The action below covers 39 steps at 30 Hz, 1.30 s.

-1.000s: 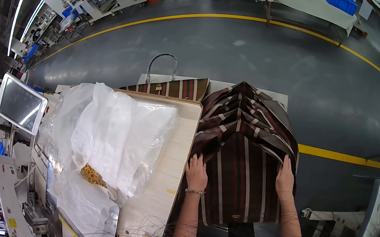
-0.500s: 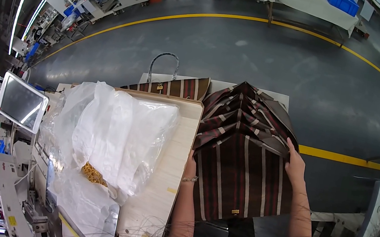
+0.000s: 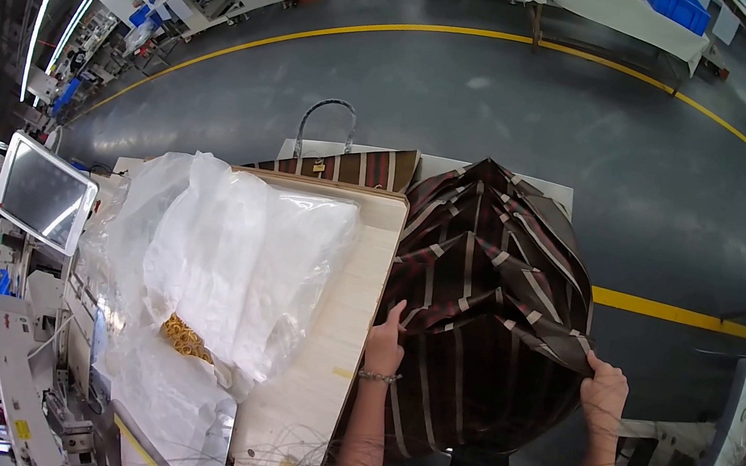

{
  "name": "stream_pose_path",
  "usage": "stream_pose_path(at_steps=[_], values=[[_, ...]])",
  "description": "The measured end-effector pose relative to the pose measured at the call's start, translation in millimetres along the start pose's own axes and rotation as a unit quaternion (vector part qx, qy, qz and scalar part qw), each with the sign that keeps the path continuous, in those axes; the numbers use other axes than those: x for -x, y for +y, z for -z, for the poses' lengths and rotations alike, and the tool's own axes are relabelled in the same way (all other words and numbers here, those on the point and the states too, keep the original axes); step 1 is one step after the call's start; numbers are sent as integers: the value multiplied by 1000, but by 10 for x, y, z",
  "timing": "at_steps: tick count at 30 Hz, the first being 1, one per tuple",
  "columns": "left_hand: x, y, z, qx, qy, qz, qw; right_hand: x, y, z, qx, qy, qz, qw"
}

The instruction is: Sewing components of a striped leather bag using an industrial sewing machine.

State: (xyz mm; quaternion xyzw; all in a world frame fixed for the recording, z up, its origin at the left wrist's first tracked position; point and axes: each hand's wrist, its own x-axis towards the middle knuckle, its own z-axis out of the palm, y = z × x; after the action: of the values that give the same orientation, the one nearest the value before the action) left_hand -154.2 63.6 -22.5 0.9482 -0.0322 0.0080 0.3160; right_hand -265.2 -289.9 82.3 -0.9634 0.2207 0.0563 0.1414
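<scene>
Closest to us, here comes the change: our right hand (image 3: 606, 384) is pinching the right corner of the front bag (image 3: 465, 389), thumb and fingers closed on its dark upper edge. Half a second back it sat higher up, against the side of the folds. Our left hand (image 3: 385, 347), bracelet (image 3: 380, 375) at the wrist, is back in clear view, thumb upright at the bag's left end; its fingertips are hidden, so we cannot tell whether they grasp the cloth or only press it.

And look at that cloth! The front bag's edge has come toward us, the panel below it sags and bulges, and the gold clasp that showed low on it is out of sight. We judge that this bag now stands apart from the stack (image 3: 468, 260), with a wider gap between its peak and the next.

The bags lie just past the right edge of the tabletop (image 3: 369, 267), striped and folded into peaks. On the tabletop nothing has moved: gold rings (image 3: 187, 338) toward the near left, among the plastic wrap (image 3: 231, 248).

Farther on, a pale board (image 3: 551, 195) shows past the stack's far end, and a handled bag (image 3: 369, 170) pokes out beyond the tabletop's far edge, near its right corner. Farthest off, a blue bin (image 3: 675, 5) sits on a cloth-covered table (image 3: 610, 20), unchanged.
</scene>
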Motion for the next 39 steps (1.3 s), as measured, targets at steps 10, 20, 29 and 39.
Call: stream_pose_path(at_steps=[10, 20, 29, 39], values=[[-83, -580, -49, -84, -7, 89, 992, -109, -589, 205, -89, -163, 74, 980], [-125, -194, 155, -190, -122, 180, 957, -141, -429, -842, -51, -231, 35, 971], [-55, -664, -313, -218, 16, 110, 970, -5, -660, -975, -14, -233, 8, 972], [-84, -778, -54, -135, 131, 85, 979, 279, -918, -1322, -52, -194, 110, 973]])
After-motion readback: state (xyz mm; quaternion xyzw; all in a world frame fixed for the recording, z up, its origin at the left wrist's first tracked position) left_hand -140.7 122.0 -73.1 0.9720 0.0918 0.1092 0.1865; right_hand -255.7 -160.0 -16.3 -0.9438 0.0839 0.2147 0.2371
